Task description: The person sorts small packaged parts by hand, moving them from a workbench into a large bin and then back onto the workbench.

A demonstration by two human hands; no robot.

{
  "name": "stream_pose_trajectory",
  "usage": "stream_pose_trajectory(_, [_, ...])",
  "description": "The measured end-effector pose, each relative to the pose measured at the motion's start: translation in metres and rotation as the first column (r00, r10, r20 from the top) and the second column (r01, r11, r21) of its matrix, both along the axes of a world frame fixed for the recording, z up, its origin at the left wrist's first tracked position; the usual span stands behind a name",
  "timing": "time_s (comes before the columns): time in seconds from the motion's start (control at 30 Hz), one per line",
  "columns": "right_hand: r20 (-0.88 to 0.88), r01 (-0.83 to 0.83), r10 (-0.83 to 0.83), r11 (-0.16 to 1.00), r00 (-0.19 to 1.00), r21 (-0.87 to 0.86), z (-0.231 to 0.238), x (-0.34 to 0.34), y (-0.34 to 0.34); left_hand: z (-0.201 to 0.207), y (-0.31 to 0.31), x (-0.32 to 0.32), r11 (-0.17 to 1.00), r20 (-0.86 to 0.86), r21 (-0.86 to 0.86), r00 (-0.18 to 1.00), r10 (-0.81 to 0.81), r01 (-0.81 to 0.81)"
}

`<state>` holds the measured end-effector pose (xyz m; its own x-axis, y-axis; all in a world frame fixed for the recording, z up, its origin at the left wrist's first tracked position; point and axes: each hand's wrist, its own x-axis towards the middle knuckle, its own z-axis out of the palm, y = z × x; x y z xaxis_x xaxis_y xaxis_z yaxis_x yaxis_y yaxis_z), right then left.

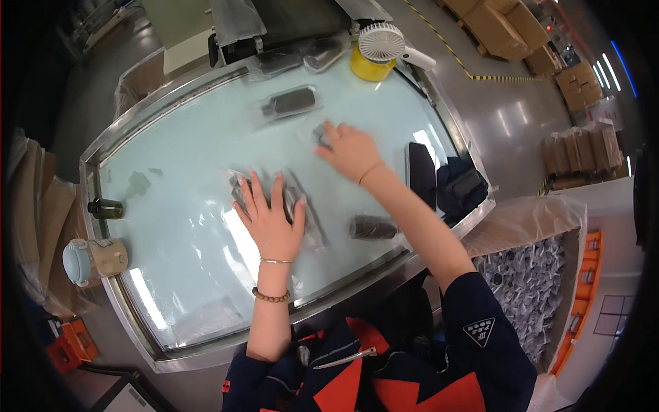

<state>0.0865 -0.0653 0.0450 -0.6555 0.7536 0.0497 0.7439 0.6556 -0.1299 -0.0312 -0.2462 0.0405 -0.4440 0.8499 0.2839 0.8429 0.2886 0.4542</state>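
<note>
My left hand point(271, 218) lies flat with fingers spread over dark objects in clear plastic bags point(296, 193) on the glass-topped table. The fingers hide part of them, so their kind cannot be told. Farther off and to the right, my right hand point(351, 152) is bent at the fingers, its thumb toward the left. A small dark grey thing point(320, 133), blurred, shows at its fingertips. Beyond that hand lies a dark bottle-shaped piece in a clear bag point(292, 101). Another dark bagged piece point(373, 227) rests near the front edge, below my right forearm.
A white handheld fan point(382, 42) stands on a yellow roll point(371, 66) at the far edge. A beige cup point(96, 259) and a dark green bottle point(106, 208) are at left. Right are a black phone-like slab point(421, 175) and a carton point(567, 288) of bagged grey parts.
</note>
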Motion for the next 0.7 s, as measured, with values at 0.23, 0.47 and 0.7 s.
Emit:
stream_pose_trajectory(0.23, [-0.022,-0.043,0.038,0.965,0.999,-0.260,0.058,0.075,-0.101,-0.009,-0.006,-0.007,0.998,-0.045,-0.022,0.998,0.054,-0.055])
stream_pose_trajectory(0.47, [0.087,-0.193,0.199,0.979,0.976,-0.072,0.042,0.130,-0.101,0.000,-0.001,0.000,0.999,-0.037,-0.038,0.999,0.024,-0.026])
stream_pose_trajectory(0.7, [-0.287,-0.244,0.213,0.967,0.934,-0.077,0.031,0.047,-0.040,-0.004,0.000,-0.003,0.997,0.042,0.006,0.997,-0.072,0.072])
